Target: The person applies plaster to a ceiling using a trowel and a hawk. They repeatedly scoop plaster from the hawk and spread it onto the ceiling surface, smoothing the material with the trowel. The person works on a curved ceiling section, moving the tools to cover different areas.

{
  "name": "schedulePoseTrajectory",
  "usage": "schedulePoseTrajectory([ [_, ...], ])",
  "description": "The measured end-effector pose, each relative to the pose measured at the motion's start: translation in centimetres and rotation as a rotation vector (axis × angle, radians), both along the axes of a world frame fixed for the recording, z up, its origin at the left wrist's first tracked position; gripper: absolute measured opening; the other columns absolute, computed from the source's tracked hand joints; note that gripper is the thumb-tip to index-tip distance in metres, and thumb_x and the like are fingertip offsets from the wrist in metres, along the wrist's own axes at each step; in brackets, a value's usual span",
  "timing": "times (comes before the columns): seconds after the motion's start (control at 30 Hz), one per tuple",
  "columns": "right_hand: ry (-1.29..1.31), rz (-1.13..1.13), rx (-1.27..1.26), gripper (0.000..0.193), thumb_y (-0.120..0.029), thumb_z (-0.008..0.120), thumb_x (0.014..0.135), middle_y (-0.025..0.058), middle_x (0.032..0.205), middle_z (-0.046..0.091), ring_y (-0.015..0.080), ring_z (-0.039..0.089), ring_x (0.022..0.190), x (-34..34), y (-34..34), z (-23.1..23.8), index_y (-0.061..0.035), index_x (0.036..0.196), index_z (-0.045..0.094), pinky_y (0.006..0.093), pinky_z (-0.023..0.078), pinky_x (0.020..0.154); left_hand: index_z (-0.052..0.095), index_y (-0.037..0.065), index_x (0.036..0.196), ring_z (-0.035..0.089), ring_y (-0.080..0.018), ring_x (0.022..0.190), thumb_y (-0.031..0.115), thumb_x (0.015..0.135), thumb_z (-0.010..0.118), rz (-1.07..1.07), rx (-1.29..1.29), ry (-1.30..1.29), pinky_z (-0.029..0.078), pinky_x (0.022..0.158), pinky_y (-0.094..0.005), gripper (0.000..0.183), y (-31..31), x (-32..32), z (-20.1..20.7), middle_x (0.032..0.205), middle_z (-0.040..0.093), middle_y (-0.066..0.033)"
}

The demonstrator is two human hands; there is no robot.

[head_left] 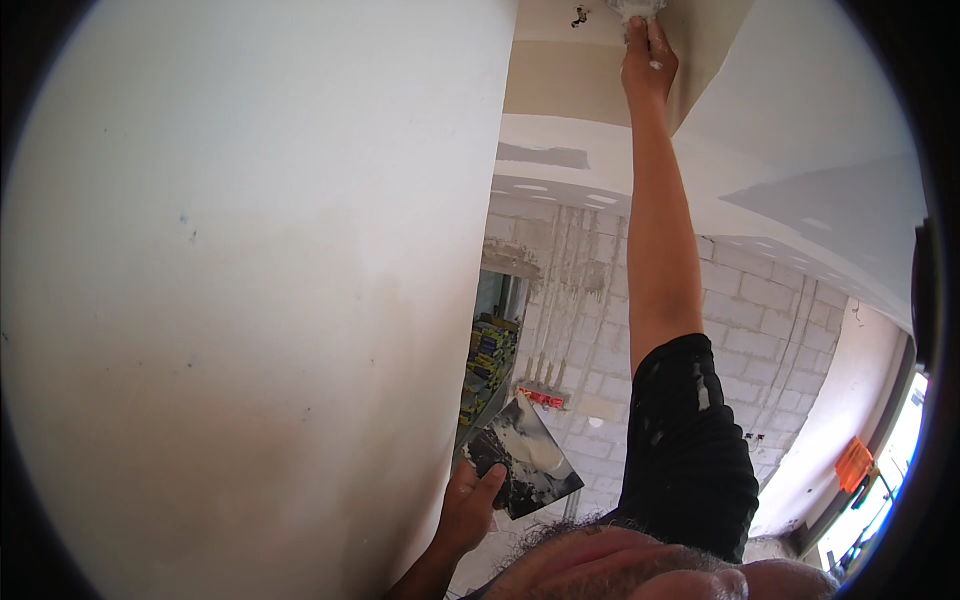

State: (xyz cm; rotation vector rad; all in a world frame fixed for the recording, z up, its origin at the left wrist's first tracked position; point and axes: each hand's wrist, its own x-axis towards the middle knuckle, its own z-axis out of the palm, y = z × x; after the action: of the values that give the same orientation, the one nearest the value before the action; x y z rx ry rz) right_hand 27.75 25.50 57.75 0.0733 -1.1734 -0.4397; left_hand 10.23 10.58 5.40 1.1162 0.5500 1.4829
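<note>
Low in the picture, my left hand [468, 510] is closed on the edge of a dark rectangular plastering plate [545, 488], thumb on top. White wet plaster is smeared over the plate's face. My right arm is stretched high overhead. At its end my right hand [650, 70] is closed around a putty knife [636, 8] covered in white plaster, and white spots cling to the fingers. The upper edge of the picture cuts off part of that tool, so I cannot tell if it touches the ceiling recess [570, 70].
A smooth white wall [250, 300] fills the left side, close to my left hand. Wires [579, 16] poke out of the recess beside my right hand. Behind stand a bare block wall [750, 300], stacked packages [488, 350] in a doorway, and an orange object [854, 464] by a bright opening.
</note>
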Motion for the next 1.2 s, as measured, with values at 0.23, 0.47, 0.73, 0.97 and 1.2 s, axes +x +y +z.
schedulePoseTrajectory([
  [0.23, 0.018, -0.101, -0.100, 0.039, -0.029, 0.059, 0.103, 0.0113, 0.105, 0.068, 0.0200, 0.062, 0.097, 0.5, 1.5, -3.0, -0.0016, 0.130, 0.062, 0.0305, 0.047, 0.089, 0.051, 0.003, 0.130, 0.057, -0.0068, 0.087, 0.018, 0.104, 0.055, -0.015, 0.031, 0.035, 0.047, 0.078, -0.0256, 0.030, 0.2, -0.3, -0.2, 0.108, 0.064, -0.0023],
  [0.47, -0.001, -0.139, -0.028, 0.041, -0.032, 0.058, 0.103, 0.0125, 0.110, 0.066, 0.0219, 0.062, 0.099, -2.1, -1.9, -3.7, -0.0019, 0.130, 0.062, 0.0319, 0.047, 0.090, 0.050, 0.003, 0.132, 0.059, -0.0080, 0.091, 0.019, 0.104, 0.055, 0.002, 0.037, -0.001, 0.048, 0.082, -0.0273, 0.032, 0.1, -0.2, 0.0, 0.110, 0.065, -0.0037],
  [0.73, 0.012, -0.243, 0.045, 0.047, -0.032, 0.057, 0.102, 0.0167, 0.105, 0.073, 0.0205, 0.066, 0.097, 0.0, -1.8, 1.0, 0.0071, 0.127, 0.060, 0.0316, 0.050, 0.086, 0.052, 0.004, 0.128, 0.058, -0.0069, 0.085, 0.019, 0.104, 0.056, -0.029, 0.035, 0.002, 0.048, 0.076, -0.0247, 0.029, 0.9, -0.1, -1.1, 0.105, 0.066, -0.0031],
  [0.97, 0.054, -0.309, 0.130, 0.044, -0.030, 0.056, 0.102, 0.0209, 0.115, 0.070, 0.0240, 0.064, 0.105, -0.6, -2.4, 1.5, 0.0065, 0.126, 0.060, 0.0338, 0.048, 0.091, 0.053, 0.005, 0.125, 0.056, -0.0054, 0.078, 0.020, 0.104, 0.056, 0.009, 0.023, 0.018, 0.046, 0.070, -0.0240, 0.026, 0.0, -0.1, 0.1, 0.099, 0.065, -0.0007],
  [1.2, 0.022, -0.265, 0.095, 0.043, -0.026, 0.056, 0.101, 0.0221, 0.118, 0.069, 0.0260, 0.065, 0.104, -0.6, -2.3, 1.9, 0.0068, 0.129, 0.059, 0.0329, 0.048, 0.092, 0.053, 0.005, 0.126, 0.055, -0.0053, 0.080, 0.019, 0.104, 0.056, 0.020, -0.005, 0.065, 0.046, 0.071, -0.0243, 0.027, -0.2, -0.3, 0.4, 0.100, 0.064, 0.0001],
])
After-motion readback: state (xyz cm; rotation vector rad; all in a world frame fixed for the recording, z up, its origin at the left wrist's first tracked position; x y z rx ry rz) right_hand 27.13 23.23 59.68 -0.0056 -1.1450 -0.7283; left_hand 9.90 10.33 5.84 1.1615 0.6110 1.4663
